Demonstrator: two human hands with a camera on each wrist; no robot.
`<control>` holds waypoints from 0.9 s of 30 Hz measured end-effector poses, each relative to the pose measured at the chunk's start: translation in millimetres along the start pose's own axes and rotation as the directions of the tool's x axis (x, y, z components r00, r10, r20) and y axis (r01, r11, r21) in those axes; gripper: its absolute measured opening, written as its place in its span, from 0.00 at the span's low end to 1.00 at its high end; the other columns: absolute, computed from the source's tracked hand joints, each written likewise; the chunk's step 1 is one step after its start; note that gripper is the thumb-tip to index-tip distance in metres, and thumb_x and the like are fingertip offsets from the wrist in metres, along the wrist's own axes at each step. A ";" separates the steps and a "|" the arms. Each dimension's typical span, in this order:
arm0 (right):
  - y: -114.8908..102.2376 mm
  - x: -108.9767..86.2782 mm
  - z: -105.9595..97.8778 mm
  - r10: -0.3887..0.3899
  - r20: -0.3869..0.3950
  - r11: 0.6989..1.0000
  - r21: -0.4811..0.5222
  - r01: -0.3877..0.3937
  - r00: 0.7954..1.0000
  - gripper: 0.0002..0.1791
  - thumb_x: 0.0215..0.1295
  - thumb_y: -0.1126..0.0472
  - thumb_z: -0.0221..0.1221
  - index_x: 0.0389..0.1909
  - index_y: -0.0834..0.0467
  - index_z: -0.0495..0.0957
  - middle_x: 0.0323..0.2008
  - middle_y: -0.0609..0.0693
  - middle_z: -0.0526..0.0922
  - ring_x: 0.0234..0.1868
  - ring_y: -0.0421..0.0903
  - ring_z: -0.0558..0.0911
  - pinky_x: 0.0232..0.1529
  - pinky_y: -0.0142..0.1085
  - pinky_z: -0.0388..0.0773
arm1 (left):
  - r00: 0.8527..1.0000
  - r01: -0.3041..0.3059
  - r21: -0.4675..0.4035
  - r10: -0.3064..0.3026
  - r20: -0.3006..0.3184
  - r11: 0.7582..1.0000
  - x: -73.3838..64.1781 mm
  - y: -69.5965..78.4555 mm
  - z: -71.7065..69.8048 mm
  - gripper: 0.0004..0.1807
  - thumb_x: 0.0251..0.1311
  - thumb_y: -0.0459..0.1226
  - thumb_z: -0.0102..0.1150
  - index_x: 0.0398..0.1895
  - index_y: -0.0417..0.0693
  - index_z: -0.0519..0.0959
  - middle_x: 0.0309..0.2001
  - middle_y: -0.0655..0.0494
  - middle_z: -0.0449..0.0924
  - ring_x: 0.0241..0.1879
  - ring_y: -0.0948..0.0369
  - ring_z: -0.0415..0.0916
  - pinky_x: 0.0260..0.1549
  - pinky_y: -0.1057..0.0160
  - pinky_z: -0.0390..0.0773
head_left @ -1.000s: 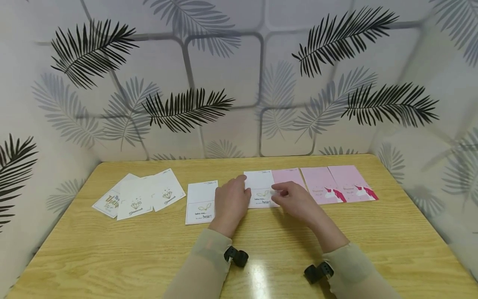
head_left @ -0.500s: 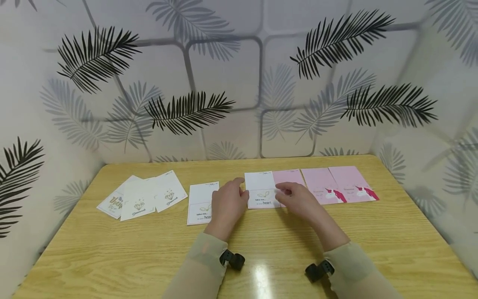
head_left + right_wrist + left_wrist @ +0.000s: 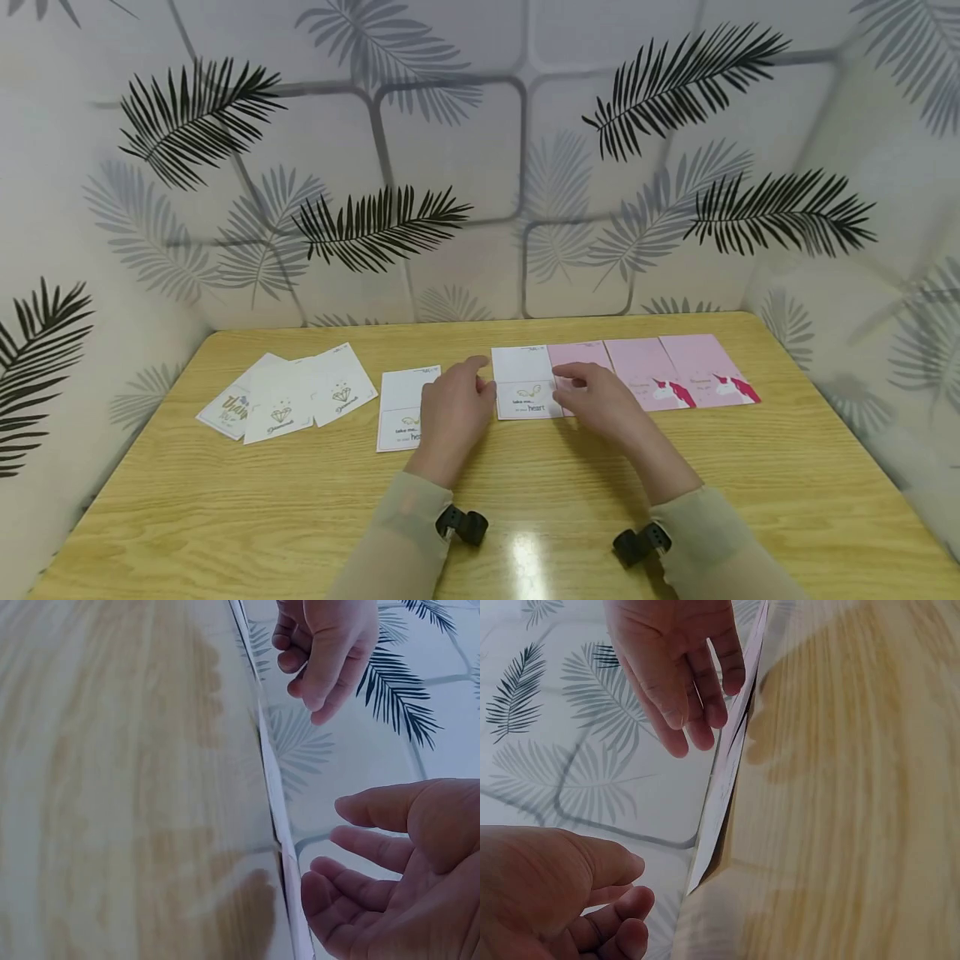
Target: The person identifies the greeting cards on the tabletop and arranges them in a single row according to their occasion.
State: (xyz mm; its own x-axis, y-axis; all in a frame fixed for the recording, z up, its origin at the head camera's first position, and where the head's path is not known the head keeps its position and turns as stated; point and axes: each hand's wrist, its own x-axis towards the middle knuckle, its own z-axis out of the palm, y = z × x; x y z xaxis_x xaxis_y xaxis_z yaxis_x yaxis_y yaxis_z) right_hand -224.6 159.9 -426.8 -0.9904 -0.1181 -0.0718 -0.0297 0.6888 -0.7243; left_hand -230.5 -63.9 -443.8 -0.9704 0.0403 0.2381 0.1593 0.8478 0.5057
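A white card (image 3: 521, 365) printed "heart" with golden wings lies flat between my two hands in the head view. My left hand (image 3: 453, 417) hovers just left of it, fingers loosely bent and holding nothing, partly covering a matching white card (image 3: 399, 387). On the other side, my right hand (image 3: 606, 407) is over a plain pink card (image 3: 576, 353), whose lower part it hides. Both wrist views show the left hand (image 3: 562, 892) and right hand (image 3: 412, 870) with relaxed, bare fingers above the table, the cards (image 3: 718, 802) seen edge-on beneath.
Two pink unicorn cards (image 3: 647, 367) continue the row to the right. Two diamond cards (image 3: 282, 396) and a "thank you" card (image 3: 231, 407) overlap at the left of the wooden table (image 3: 300, 517). A leaf-patterned backdrop (image 3: 465, 275) rises behind the table's far edge.
My left hand has drawn slightly left, away from the middle white card. The right hand's fingers have come off that card's right edge. The cards stay in place.
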 end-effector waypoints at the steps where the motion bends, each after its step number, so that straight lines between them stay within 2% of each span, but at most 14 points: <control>1: -1.7 -0.4 -0.4 0.001 -0.007 1.000 0.000 -0.001 1.000 0.26 0.81 0.56 0.62 0.74 0.60 0.79 0.70 0.64 0.80 0.69 0.62 0.78 0.72 0.60 0.72 | 1.000 0.006 0.005 -0.006 -0.002 1.000 -1.0 -2.5 -3.5 0.20 0.76 0.39 0.69 0.67 0.49 0.85 0.36 0.60 0.85 0.33 0.57 0.79 0.47 0.44 0.77; 7: -14.9 -2.2 -3.2 -0.041 -0.031 0.999 0.004 0.041 0.999 0.25 0.81 0.58 0.63 0.74 0.59 0.80 0.70 0.63 0.80 0.70 0.62 0.77 0.72 0.60 0.72 | 0.999 0.039 0.053 -0.038 -0.012 0.998 -7.5 -25.3 -37.9 0.22 0.77 0.40 0.67 0.70 0.48 0.83 0.38 0.59 0.85 0.32 0.57 0.79 0.46 0.43 0.79; 11: -24.8 -1.8 -0.7 -0.081 -0.023 0.996 0.022 0.081 0.996 0.26 0.80 0.58 0.63 0.74 0.60 0.79 0.70 0.62 0.81 0.71 0.62 0.78 0.71 0.58 0.73 | 0.998 0.049 0.067 -0.047 -0.035 0.997 -13.7 -43.3 -60.2 0.23 0.77 0.40 0.66 0.71 0.45 0.82 0.40 0.55 0.86 0.30 0.57 0.78 0.39 0.46 0.80; 14: -32.2 -0.8 5.1 -0.109 -0.008 0.993 0.054 0.109 0.994 0.27 0.80 0.57 0.63 0.75 0.61 0.78 0.71 0.60 0.81 0.71 0.61 0.78 0.70 0.57 0.74 | 0.996 0.068 0.054 -0.065 -0.056 0.996 -19.8 -55.5 -73.0 0.24 0.76 0.39 0.66 0.71 0.42 0.82 0.45 0.49 0.87 0.36 0.50 0.81 0.39 0.45 0.80; 16: -37.6 -0.6 10.1 -0.128 -0.003 0.989 0.077 0.128 0.992 0.28 0.80 0.58 0.63 0.76 0.62 0.77 0.72 0.60 0.80 0.71 0.61 0.78 0.69 0.57 0.75 | 0.995 0.081 0.053 -0.078 -0.068 0.995 -23.5 -63.9 -78.7 0.24 0.76 0.40 0.66 0.71 0.41 0.81 0.51 0.44 0.87 0.45 0.42 0.83 0.45 0.39 0.81; 20: -48.0 -0.5 22.6 -0.144 0.013 0.980 0.142 0.141 0.989 0.30 0.80 0.59 0.63 0.78 0.62 0.75 0.73 0.60 0.79 0.72 0.60 0.78 0.67 0.56 0.77 | 0.991 0.112 0.060 -0.108 -0.073 0.992 -30.7 -79.0 -85.9 0.26 0.77 0.41 0.66 0.72 0.39 0.80 0.62 0.36 0.83 0.61 0.31 0.77 0.53 0.29 0.77; 23: -55.3 -0.4 33.4 -0.144 0.033 0.972 0.194 0.135 0.989 0.31 0.80 0.59 0.63 0.80 0.61 0.73 0.75 0.59 0.78 0.72 0.59 0.78 0.65 0.56 0.79 | 0.988 0.140 0.057 -0.136 -0.069 0.989 -35.6 -88.1 -89.0 0.27 0.76 0.41 0.65 0.73 0.39 0.80 0.62 0.37 0.83 0.61 0.31 0.77 0.55 0.29 0.76; 27: -64.9 0.0 49.2 -0.139 0.054 0.960 0.252 0.121 0.989 0.32 0.79 0.60 0.64 0.80 0.61 0.73 0.75 0.59 0.77 0.72 0.58 0.78 0.63 0.54 0.80 | 0.986 0.162 0.048 -0.160 -0.055 0.986 -39.6 -96.7 -91.4 0.27 0.76 0.40 0.65 0.73 0.38 0.79 0.54 0.42 0.87 0.54 0.35 0.80 0.52 0.32 0.77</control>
State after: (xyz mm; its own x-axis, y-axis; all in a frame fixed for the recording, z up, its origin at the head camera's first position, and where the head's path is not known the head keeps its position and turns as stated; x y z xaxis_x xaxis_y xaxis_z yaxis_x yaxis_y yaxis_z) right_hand -216.0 80.0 -413.5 -0.9680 -0.2509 -0.0077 -0.1140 0.4667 -0.8771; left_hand -190.9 -195.7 -426.4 -0.9719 -0.1248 0.1994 -0.0094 0.8677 0.4970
